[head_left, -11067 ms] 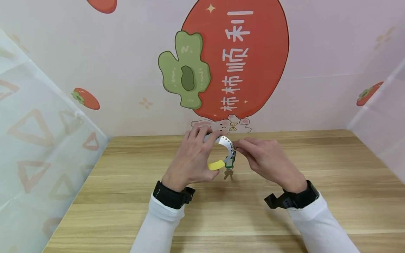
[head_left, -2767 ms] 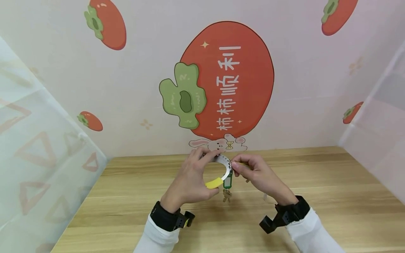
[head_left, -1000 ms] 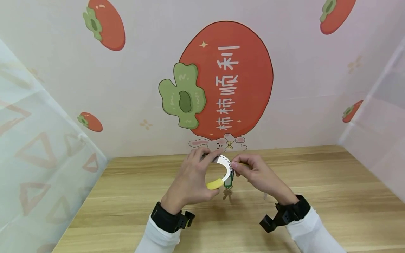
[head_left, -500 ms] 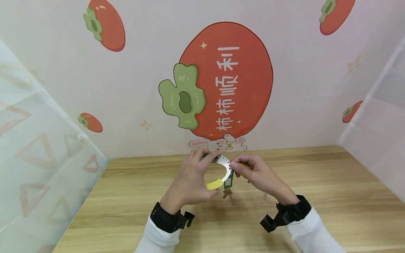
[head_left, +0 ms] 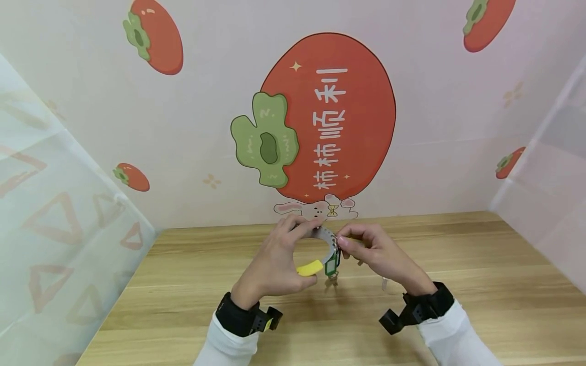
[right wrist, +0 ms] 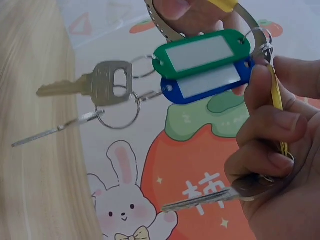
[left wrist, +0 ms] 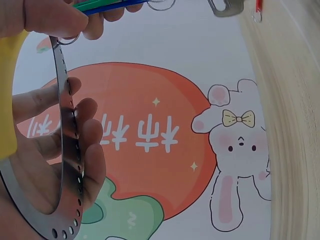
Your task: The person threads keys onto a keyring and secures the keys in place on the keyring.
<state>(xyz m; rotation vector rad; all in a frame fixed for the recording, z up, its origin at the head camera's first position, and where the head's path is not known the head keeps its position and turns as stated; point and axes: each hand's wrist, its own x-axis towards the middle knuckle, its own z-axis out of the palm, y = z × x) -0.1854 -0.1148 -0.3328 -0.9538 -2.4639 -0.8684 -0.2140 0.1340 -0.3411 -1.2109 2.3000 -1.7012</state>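
Note:
My left hand [head_left: 273, 256] grips a curved metal plate [head_left: 329, 246] with a row of small holes and a yellow grip [head_left: 311, 268]. A green tag [right wrist: 200, 53] and a blue tag [right wrist: 212, 85] hang from rings at the plate's edge, each with a key on its own ring; one broad key [right wrist: 107, 82] faces the right wrist camera. Right at that edge, my right hand [head_left: 380, 254] pinches a yellow tag [right wrist: 276, 95], seen edge-on, with another key [right wrist: 200, 202] sticking out below the fingers. Whether the yellow tag's ring passes through a hole is hidden.
Below both hands spreads the wood-grain table [head_left: 320, 335]. A pale backdrop [head_left: 192, 127] with a large red persimmon print [head_left: 366, 101] stands behind it, and light sheets rise at either side. Black camera straps [head_left: 238, 316] circle both wrists.
Since the oldest frame, both hands sit lower in the head view and yellow shows inside the right hand. Over the last second, the hands barely shift; the hanging tags and keys swing slightly.

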